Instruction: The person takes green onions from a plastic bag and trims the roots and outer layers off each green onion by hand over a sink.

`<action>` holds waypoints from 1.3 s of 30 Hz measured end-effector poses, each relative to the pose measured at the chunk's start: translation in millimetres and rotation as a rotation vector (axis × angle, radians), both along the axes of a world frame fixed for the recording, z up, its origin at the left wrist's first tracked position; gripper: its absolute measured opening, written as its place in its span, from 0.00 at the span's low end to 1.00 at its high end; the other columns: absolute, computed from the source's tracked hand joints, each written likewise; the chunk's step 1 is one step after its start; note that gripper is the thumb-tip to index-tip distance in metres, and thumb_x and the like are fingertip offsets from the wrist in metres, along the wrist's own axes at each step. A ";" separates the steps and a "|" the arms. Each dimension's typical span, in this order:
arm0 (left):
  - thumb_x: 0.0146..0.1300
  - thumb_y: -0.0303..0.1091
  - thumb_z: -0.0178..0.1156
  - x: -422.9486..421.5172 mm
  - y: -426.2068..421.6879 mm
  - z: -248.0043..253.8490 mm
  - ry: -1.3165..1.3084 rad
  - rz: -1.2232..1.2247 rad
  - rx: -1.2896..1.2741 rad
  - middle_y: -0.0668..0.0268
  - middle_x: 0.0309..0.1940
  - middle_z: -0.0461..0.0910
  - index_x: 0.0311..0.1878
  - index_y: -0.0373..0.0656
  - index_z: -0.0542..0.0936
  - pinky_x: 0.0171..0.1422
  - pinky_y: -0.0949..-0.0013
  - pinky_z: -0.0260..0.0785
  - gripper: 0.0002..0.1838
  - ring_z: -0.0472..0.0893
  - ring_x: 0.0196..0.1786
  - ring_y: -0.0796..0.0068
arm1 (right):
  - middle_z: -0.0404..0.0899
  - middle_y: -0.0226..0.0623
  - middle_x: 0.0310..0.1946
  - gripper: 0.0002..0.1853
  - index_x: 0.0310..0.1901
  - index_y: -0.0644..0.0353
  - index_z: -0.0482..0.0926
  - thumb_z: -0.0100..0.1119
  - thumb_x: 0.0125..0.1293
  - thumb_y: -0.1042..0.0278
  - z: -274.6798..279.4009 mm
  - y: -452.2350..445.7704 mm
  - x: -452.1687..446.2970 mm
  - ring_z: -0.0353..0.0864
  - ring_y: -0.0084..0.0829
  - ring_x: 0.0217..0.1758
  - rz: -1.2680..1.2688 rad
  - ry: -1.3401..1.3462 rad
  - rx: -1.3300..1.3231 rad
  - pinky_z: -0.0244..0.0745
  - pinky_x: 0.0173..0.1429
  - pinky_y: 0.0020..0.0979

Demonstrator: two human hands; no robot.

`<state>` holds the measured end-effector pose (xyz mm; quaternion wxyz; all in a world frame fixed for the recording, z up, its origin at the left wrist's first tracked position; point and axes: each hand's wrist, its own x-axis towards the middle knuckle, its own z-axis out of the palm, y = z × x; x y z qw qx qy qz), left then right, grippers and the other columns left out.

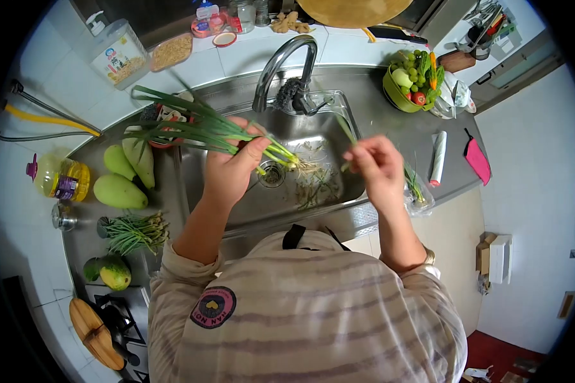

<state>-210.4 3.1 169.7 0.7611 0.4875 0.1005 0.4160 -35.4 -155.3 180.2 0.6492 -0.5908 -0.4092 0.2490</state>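
Note:
My left hand (233, 163) is closed round a bunch of green onions (214, 131) above the left side of the steel sink (322, 137). The green tops point to the upper left, and the pale rooted ends point right over the basin. My right hand (377, 166) is pinched above the sink's right edge, with a thin green leaf (346, 129) between its fingertips. Trimmed roots and peelings (316, 186) lie on the basin floor beside the drain (273, 173). The two hands are apart.
A faucet (286, 54) arches over the sink's back. Left are pale green gourds (120, 191), another green onion pile (137, 231) and an oil bottle (67, 179). Right are a green basket of produce (412, 83), a white roll (438, 158), a pink cloth (476, 159) and a plastic bag (418, 195).

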 end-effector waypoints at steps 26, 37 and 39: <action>0.61 0.23 0.54 14.5 -11.0 -21.6 0.151 -0.132 -0.074 0.66 0.31 0.71 0.39 0.38 0.69 0.21 0.84 0.52 0.05 0.64 0.23 0.88 | 0.76 0.30 0.40 0.08 0.37 0.57 0.74 0.49 0.67 0.63 -15.3 47.4 -16.5 0.69 0.21 0.44 0.132 0.785 0.294 0.59 0.50 0.26; 0.61 0.27 0.57 18.3 -5.7 3.2 0.156 -0.196 -0.158 0.70 0.28 0.71 0.42 0.34 0.74 0.22 0.84 0.51 0.08 0.61 0.22 0.88 | 0.75 0.24 0.26 0.11 0.37 0.65 0.76 0.47 0.69 0.67 -2.3 32.2 -28.4 0.65 0.10 0.30 0.310 0.177 -0.161 0.63 0.34 0.16; 0.60 0.27 0.57 15.2 -2.7 0.2 0.147 -0.199 -0.187 0.70 0.27 0.71 0.41 0.34 0.74 0.22 0.84 0.50 0.08 0.61 0.22 0.88 | 0.76 0.26 0.26 0.10 0.37 0.65 0.77 0.49 0.67 0.67 0.3 30.2 -26.2 0.67 0.13 0.30 0.313 0.112 -0.181 0.65 0.36 0.18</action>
